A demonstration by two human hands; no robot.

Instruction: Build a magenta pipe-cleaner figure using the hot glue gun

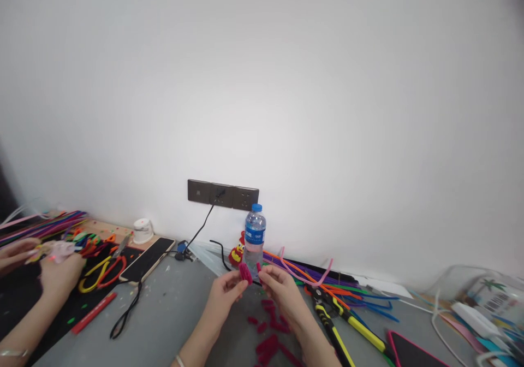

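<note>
Several magenta pcs [268, 345] lie loose on grey desk [172, 312], below & btw the forearms, nearer R. side; some may be hidden under R. hand [278, 285]. Yellow-black pliers [358, 329] just R. of that forearm, nobody gripping them. Both hands raised over desk, fingertips near each other, not touching. L. hand [225, 290] pinches magenta bundle [245, 273], thumb vs. fingers; long axis approx. upright, top tilted L. R. hand pinches small magenta pc [259, 268], near vert., lower end hidden by fingers. Key relation (my judgement): narrow side-by-side gap btw bundle & small pc, long axes roughly parallel, small pc to R. of bundle; R. hand nearer the loose pcs. Beyond hands: water bottle [254, 237] w/ blue cap, red-yellow figure [236, 253] just L. of it, coloured stems [352, 291] R.; socket panel [223, 195] on wall [262, 94] farthest.
</note>
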